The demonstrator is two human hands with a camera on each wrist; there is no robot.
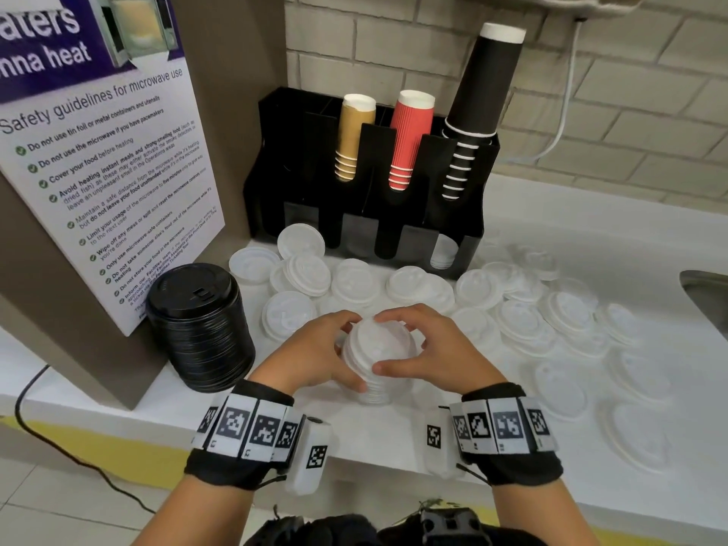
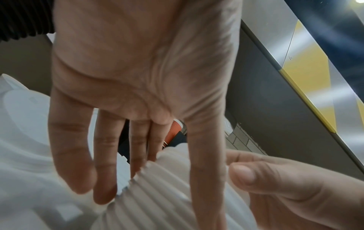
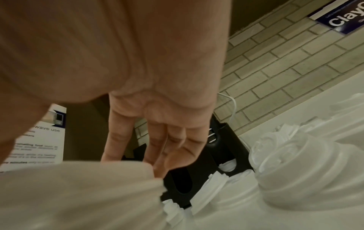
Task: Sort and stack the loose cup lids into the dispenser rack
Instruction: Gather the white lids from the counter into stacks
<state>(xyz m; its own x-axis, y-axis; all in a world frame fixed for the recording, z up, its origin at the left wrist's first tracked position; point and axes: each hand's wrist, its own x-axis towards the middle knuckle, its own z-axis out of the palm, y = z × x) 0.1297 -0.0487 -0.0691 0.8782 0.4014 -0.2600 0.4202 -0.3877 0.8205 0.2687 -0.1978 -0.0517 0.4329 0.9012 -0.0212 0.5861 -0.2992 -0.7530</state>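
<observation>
A stack of white lids stands on the counter near its front edge, between both hands. My left hand wraps the stack's left side, thumb low and fingers round the back. My right hand cups the top and right side, thumb on the front rim. The left wrist view shows the ribbed stack of white lids under my fingers. Many loose white lids lie scattered behind and to the right. The black dispenser rack stands at the back, with a few white lids in its right slot.
A tall stack of black lids stands left of my hands, against a brown panel with a microwave safety poster. Gold, red and black cup stacks fill the rack's top. A sink edge lies at far right.
</observation>
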